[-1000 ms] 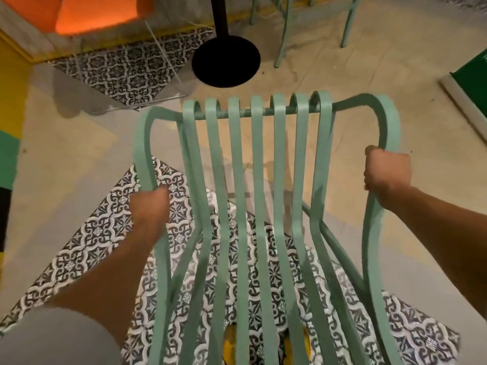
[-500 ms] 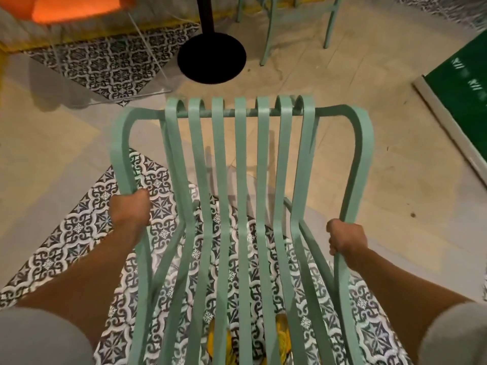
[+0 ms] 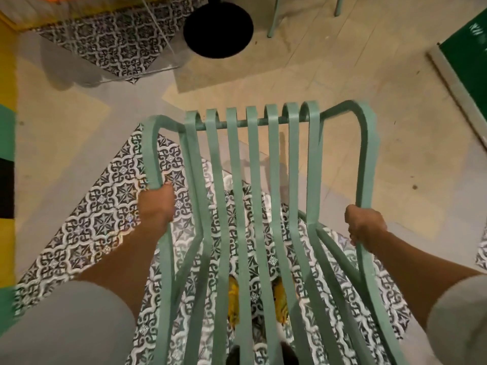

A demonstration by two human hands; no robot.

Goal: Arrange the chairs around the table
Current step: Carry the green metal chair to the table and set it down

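A pale green slatted metal chair [image 3: 253, 196] fills the middle of the view, seen from above and behind its back. My left hand [image 3: 156, 204] is closed around the chair's left side rail. On the right side rail, lower down, my right hand [image 3: 365, 227] is closed as well. The table's round black base [image 3: 218, 30] and its post stand on the floor ahead, at the top of the view. The tabletop is out of view.
Legs of another green chair [image 3: 274, 22] show beyond the black base at the top right. A patterned tile patch [image 3: 105, 206] lies under the held chair and another [image 3: 116, 46] at the top left. A green board [image 3: 469, 61] runs along the right edge, a yellow wall [image 3: 8, 80] on the left.
The held chair has shifted right and lower in view while the black base drew to the top edge. My right hand slid down the right rail from near its top bend.
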